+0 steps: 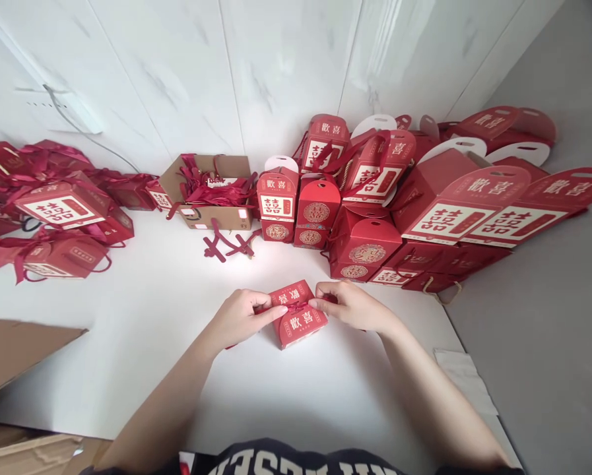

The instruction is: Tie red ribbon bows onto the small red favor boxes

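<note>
A small red gift box [301, 324] with a closed, folded top sits on the white counter [177, 303], straight in front of the person. A dark red ribbon [297, 307] crosses its top. The left hand [241, 319] pinches the ribbon between thumb and finger at one side; the right hand [349, 305] pinches it at the other. Beyond the box, ribbon strips [229, 246] lie before an open carton [221, 219] filled with more ribbon. Stacked red boxes [365, 241] stand to the right of the carton, near the tiled wall [286, 66]. Ribboned boxes [63, 210] are heaped at the left, and a cardboard flap [23, 353] juts in nearer the person.
</note>
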`<state>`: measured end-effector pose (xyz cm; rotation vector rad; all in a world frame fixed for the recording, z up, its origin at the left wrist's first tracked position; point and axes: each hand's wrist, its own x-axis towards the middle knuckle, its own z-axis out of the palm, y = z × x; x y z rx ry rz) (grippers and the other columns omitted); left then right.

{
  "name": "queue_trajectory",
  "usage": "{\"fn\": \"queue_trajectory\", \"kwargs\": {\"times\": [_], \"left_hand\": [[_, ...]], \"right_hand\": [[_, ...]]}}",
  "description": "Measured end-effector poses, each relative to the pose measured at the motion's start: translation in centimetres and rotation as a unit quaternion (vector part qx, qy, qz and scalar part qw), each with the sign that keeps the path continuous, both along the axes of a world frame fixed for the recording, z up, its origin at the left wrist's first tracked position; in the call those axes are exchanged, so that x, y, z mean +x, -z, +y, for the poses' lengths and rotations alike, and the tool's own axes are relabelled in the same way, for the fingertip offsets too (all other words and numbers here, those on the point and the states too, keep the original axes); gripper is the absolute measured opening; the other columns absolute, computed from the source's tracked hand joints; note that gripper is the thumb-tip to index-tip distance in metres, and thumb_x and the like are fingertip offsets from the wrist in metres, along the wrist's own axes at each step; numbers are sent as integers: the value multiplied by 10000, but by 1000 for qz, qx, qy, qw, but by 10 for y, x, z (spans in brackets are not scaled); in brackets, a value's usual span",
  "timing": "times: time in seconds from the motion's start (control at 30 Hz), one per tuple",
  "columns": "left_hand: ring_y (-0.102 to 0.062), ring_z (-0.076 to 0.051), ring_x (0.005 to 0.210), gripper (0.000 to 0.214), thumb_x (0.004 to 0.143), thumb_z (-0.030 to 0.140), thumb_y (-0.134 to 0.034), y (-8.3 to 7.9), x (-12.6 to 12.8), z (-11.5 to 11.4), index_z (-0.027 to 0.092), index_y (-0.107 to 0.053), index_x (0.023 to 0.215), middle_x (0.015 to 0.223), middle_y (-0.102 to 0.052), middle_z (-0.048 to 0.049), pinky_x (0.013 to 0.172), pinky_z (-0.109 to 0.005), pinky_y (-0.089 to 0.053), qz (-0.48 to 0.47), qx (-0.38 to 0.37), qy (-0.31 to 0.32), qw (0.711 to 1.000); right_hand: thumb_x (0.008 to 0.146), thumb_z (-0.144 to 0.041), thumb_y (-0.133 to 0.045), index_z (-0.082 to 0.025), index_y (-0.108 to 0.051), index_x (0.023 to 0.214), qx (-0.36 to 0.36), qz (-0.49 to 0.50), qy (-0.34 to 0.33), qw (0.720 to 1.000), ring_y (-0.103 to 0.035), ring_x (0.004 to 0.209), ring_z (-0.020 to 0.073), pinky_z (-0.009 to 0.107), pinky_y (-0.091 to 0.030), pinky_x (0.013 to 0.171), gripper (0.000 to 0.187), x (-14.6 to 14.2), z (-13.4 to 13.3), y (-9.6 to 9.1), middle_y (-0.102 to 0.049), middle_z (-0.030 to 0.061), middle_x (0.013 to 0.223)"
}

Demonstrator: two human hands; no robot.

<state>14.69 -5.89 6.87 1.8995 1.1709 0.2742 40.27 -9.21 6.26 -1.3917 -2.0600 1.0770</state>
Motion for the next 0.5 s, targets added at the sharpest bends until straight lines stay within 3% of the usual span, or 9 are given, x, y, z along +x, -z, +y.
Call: {"fn": "queue_trajectory", "kwargs": {"times": [0.13,0.37,0.5], "left_hand": [[-407,-94,535,463,868,549,-496,3,3,2,163,-461,614,590,-460,24,508,-229,-301,-39,-16,-25,999],[-399,-93,565,432,840,502,-571,11,0,18,154,-473,605,598,-450,31,557,-232,-318,-123,-88,22,988],[-447,-98,591,403,840,471,-591,15,-5,23,149,-511,612,611,-488,25,591,-229,-350,-133,-90,37,986]], "right_hand": [[898,-526,-500,-193,-501,721,-33,28,-8,999,-428,588,107,229,-337,554,377,-4,-1,-1,-497,-33,660],[906,-469,-486,-184,-507,707,-56,86,-23,994,-393,606,105,229,-326,577,348,-3,2,2,-445,-31,668],[906,-466,-490,-186,-519,727,-85,87,-28,992,-392,593,100,226,-324,564,334,2,5,4,-450,-36,663]]}}
